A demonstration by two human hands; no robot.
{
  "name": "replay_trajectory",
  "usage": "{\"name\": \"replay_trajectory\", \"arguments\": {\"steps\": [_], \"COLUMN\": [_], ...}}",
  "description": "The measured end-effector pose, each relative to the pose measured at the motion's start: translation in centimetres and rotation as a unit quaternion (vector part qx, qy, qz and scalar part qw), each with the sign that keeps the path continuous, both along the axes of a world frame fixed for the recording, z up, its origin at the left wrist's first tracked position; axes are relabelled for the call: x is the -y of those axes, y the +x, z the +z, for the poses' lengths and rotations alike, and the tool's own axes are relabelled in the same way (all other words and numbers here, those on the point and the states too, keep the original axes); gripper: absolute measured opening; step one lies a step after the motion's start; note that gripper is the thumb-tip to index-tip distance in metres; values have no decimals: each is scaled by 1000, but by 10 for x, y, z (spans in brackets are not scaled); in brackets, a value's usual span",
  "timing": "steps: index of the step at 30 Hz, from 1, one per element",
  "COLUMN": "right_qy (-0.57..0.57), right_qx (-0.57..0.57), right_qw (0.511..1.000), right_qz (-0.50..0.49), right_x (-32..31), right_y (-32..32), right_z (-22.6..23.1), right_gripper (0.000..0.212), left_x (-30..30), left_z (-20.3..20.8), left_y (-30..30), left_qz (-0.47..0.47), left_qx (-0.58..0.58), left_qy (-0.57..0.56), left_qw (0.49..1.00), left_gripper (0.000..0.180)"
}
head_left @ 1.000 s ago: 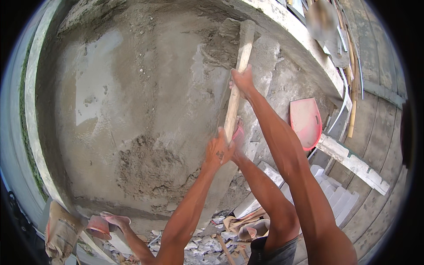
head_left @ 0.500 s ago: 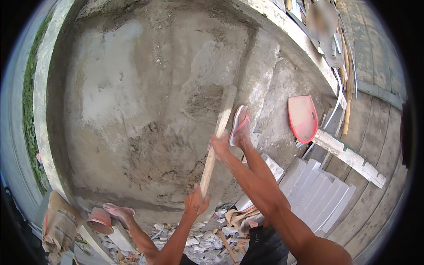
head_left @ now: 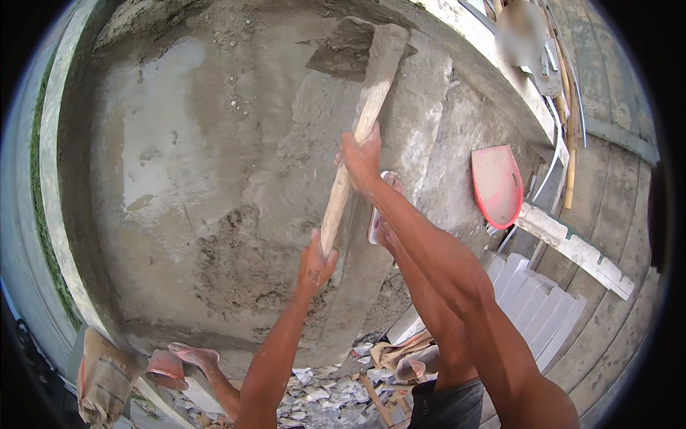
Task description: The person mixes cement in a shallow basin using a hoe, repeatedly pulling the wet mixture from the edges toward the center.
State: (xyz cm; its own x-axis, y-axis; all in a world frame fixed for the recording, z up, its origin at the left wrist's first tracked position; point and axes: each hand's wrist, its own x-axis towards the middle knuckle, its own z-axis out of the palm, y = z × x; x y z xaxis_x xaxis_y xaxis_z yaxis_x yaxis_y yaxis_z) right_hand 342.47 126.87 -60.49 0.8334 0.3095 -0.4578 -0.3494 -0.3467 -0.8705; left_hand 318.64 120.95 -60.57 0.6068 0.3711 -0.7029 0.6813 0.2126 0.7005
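Observation:
My right hand (head_left: 361,159) grips a long pale wooden handle (head_left: 348,179) about halfway along it. My left hand (head_left: 316,263) is closed around the handle's near end. The handle runs up and away to a flat blade (head_left: 351,48) caked with wet grey mortar, near the far side of a wide spread of wet mortar (head_left: 214,179). A darker, rougher heap of mix (head_left: 236,261) lies just left of my left hand. My right foot, in a pink sandal (head_left: 379,214), stands on the mortar's edge under my right forearm.
A red scoop-shaped pan (head_left: 496,186) lies to the right, beside a white board (head_left: 575,249) and stacked white corrugated sheets (head_left: 532,307). Rubble (head_left: 321,397) is near my legs. My left foot in a sandal (head_left: 179,361) and a sack (head_left: 103,379) are at the lower left. Poles (head_left: 570,121) lean at the upper right.
The tool had been drawn back toward me; now both hands have pushed it forward and up, and the mortar-caked blade sits far out at the top of the view.

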Motion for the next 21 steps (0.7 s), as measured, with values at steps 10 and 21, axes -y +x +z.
{"name": "replay_trajectory", "arguments": {"steps": [10, 21], "right_qy": [-67, -111], "right_qx": [54, -62], "right_qw": [991, 989], "right_qz": [99, 73], "right_x": [-81, 9], "right_y": [159, -20], "right_z": [-77, -34], "right_gripper": [45, 35], "left_x": [-74, -19], "left_z": [-68, 44], "left_y": [149, -31], "left_qz": [25, 31], "left_qx": [81, 20], "left_qy": [74, -13], "left_qw": [994, 999], "left_gripper": [60, 38]}}
